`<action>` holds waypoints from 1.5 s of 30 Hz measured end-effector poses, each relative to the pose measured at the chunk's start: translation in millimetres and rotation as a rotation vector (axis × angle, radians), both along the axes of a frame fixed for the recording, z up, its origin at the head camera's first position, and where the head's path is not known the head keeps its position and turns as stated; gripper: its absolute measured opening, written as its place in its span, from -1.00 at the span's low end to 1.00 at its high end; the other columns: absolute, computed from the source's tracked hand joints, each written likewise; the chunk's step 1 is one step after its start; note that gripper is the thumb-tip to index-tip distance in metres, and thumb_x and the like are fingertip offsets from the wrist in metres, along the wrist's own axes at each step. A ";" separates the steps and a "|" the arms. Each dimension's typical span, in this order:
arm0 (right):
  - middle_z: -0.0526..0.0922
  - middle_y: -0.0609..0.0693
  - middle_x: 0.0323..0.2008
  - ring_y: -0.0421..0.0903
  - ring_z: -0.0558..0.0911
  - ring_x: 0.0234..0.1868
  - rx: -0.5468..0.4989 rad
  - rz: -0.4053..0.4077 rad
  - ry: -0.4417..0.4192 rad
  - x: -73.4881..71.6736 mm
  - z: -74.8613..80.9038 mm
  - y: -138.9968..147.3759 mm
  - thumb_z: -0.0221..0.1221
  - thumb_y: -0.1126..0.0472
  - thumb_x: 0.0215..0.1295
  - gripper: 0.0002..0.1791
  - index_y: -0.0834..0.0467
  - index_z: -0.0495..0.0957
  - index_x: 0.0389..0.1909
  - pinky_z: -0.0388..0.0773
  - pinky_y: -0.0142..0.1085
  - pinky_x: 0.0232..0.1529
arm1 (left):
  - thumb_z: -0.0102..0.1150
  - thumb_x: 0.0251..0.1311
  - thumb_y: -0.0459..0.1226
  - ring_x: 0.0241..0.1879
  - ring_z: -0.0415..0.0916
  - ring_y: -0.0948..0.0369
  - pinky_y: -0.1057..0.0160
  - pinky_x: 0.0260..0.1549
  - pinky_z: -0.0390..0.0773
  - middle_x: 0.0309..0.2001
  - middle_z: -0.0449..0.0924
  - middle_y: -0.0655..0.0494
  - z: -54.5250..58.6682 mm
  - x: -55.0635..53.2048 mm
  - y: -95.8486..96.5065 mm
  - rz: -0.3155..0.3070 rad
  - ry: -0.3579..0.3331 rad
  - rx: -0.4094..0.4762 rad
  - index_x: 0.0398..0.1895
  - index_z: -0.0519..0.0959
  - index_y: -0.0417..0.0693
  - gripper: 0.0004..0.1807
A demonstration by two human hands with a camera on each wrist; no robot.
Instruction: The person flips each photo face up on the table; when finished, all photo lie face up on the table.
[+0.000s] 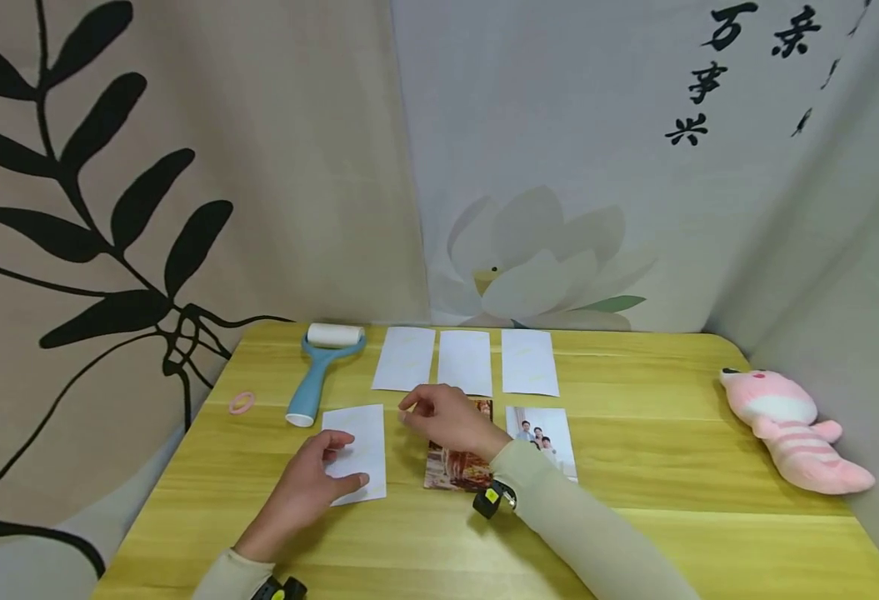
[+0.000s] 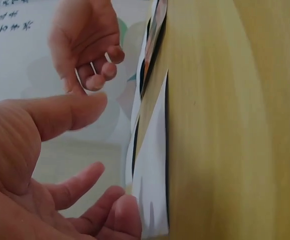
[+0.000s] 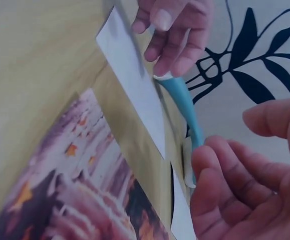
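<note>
My left hand [image 1: 306, 477] is over a blank white card [image 1: 364, 454] at the front left, thumb and fingers apart and nothing between them. In the left wrist view the little-finger side of the left hand [image 2: 59, 150] comes close to that card's edge. My right hand [image 1: 450, 418] hovers above a reddish-brown autumn photo [image 1: 457, 471], its fingers loosely bent and holding nothing. The forearm covers part of that photo. In the right wrist view the photo [image 3: 79, 185] lies face up below the right hand [image 3: 255, 175]. A family photo [image 1: 547, 433] lies to its right.
Behind stand three white cards in a row: left card [image 1: 403, 358], middle card [image 1: 465, 362] and right card [image 1: 530, 362]. A blue-handled lint roller [image 1: 312, 387] and a pink ring [image 1: 242, 403] lie at the left. A pink plush toy [image 1: 795, 433] rests at the table's right edge.
</note>
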State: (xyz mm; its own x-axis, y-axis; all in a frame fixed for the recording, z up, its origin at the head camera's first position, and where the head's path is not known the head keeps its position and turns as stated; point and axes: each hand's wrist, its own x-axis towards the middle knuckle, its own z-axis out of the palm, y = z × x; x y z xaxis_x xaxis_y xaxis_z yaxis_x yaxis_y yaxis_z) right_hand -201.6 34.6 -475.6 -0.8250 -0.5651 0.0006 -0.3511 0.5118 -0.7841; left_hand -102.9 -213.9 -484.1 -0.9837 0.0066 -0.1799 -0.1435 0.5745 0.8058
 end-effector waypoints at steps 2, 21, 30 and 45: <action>0.71 -0.21 -0.29 -0.27 0.62 -0.33 0.008 0.011 0.021 -5.1 -1.1 -6.0 0.21 -0.01 0.55 -0.68 0.07 0.71 0.12 0.59 -0.31 -0.19 | 0.60 0.13 -0.19 0.32 0.43 -0.12 -0.17 0.33 0.41 0.32 0.54 -0.16 -0.1 -2.1 -2.5 -0.014 -0.004 0.003 0.27 0.54 -0.18 -0.33; 0.78 -0.09 -0.03 -0.21 0.67 -0.04 0.056 0.024 0.070 -34.7 -15.6 -53.3 0.29 -0.01 0.46 -0.67 0.07 0.72 0.11 0.60 -0.33 0.05 | 0.77 -0.15 -0.20 0.31 0.42 -0.22 -0.20 0.29 0.49 0.32 0.30 -0.40 -2.7 -3.4 -15.2 -0.048 -0.054 -0.109 0.40 0.41 -0.31 0.02; 0.71 -0.03 0.21 -0.08 0.66 0.19 0.194 0.061 0.094 -34.8 -20.4 -61.6 0.28 -0.06 0.48 -0.53 0.06 0.64 0.29 0.57 -0.24 0.28 | 0.79 -0.26 -0.31 -0.03 0.44 0.00 0.18 -0.10 0.53 0.12 0.30 -0.30 -9.9 -2.8 -21.0 -0.058 -0.043 -0.155 0.48 0.32 -0.28 0.15; 0.74 -0.05 0.13 -0.10 0.67 0.16 0.211 0.110 0.121 -33.4 -21.3 -65.0 0.31 0.02 0.48 -0.63 0.06 0.69 0.20 0.58 -0.26 0.25 | 0.78 -0.19 -0.22 0.10 0.48 -0.15 -0.15 0.20 0.54 0.22 0.27 -0.41 -9.7 -0.7 -20.4 -0.073 0.001 -0.254 0.50 0.30 -0.34 0.16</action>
